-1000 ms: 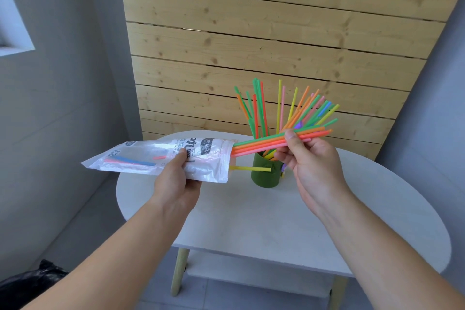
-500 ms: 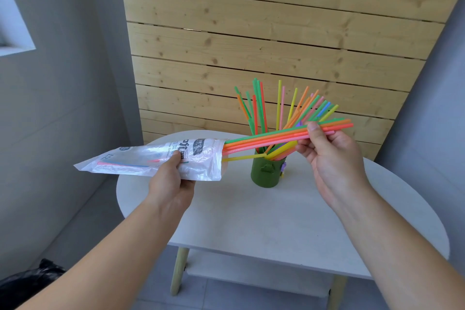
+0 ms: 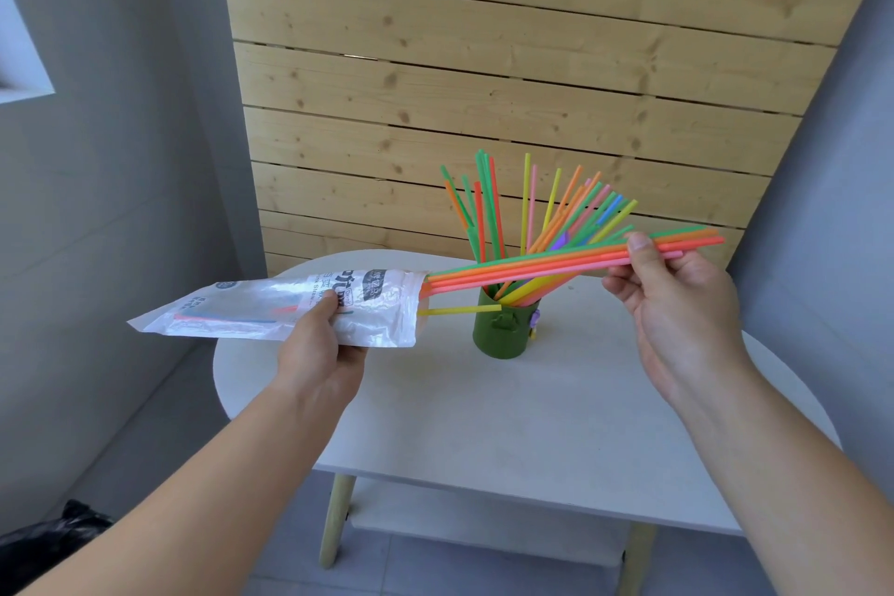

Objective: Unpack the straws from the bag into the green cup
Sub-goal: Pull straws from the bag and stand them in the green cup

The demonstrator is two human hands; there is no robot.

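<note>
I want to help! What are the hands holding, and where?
Left hand grips the clear plastic bag around its middle; right hand pinches the bundle of coloured plastic straws near their outer ends.

- One wide-angle camera, worn on the head, looks forward and down onto the round white table (image 3: 532, 426) from close range; both forearms enter from the bottom edge.
- It faces the wooden plank wall (image 3: 532, 63) at 12 o'clock.
- The green cup (image 3: 505, 329) sits near centre, the left hand (image 3: 319, 353) with the bag (image 3: 377, 305) at 9 o'clock, the right hand (image 3: 677, 305) pinching straws (image 3: 532, 262) at 3 o'clock.
</note>
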